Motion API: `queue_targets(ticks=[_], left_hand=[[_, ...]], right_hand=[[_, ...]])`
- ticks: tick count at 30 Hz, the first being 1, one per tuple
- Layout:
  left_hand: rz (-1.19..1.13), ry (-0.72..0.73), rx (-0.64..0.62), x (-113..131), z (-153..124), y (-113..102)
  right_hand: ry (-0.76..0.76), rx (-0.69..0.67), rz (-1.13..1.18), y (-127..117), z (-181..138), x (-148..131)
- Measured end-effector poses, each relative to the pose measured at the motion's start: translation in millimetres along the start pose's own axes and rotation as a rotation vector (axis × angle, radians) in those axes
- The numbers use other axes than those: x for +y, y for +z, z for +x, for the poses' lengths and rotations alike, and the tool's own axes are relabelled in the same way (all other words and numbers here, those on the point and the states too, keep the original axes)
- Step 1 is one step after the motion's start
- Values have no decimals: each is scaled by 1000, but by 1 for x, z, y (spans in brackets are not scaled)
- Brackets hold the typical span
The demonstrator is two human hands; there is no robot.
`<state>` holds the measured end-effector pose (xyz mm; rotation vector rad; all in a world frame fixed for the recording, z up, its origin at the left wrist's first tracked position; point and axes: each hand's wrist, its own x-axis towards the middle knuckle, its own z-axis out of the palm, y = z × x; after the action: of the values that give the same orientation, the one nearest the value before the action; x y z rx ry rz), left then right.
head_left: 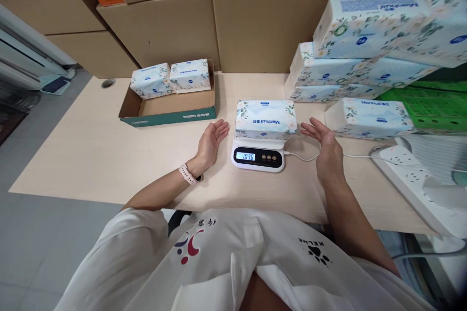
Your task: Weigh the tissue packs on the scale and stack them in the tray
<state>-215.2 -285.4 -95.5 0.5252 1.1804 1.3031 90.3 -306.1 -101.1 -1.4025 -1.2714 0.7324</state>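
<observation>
The tissue pack [266,120] sits flat atop the digital scale [258,158] mid-table, its near edge just beyond the display, whose lit digits look like 1036 (decimal pt. unclear). L hand [210,148] is just L of it, fingers extended, palm turned in, nothing held; R hand [328,155] mirrors that on the R side, fingers loose, also w/o a grip — neither touches the pack. Handling-wise: prob. light for its bulk, soft & squeezable, w/ a thin glossy film that may slide a bit under dry fingers. Not fragile as such, but a hard pinch would likely dent the corners or split the wrap. Best hold is prob. both palms flat on the short L & R ends, mid-height, w/ light even pressure, lifting straight up so the scale isn't dragged; its white cable [304,157] runs off R, close to the R hand. The green-sided tray [168,122] stands far L w/ two packs [151,81] along its far wall, bare card on the near side. Far R there's a pack stack [368,24], plus a lone pack [375,116] just beyond the R hand — same floral film, so prob. same feel.
</observation>
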Motion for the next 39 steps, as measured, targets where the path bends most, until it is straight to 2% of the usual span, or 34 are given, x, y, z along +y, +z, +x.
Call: queue_targets(ticks=[39], left_hand=[[0,15,-5,-1,-1,1]], right_hand=[[28,-49,4,2,-3,-6]])
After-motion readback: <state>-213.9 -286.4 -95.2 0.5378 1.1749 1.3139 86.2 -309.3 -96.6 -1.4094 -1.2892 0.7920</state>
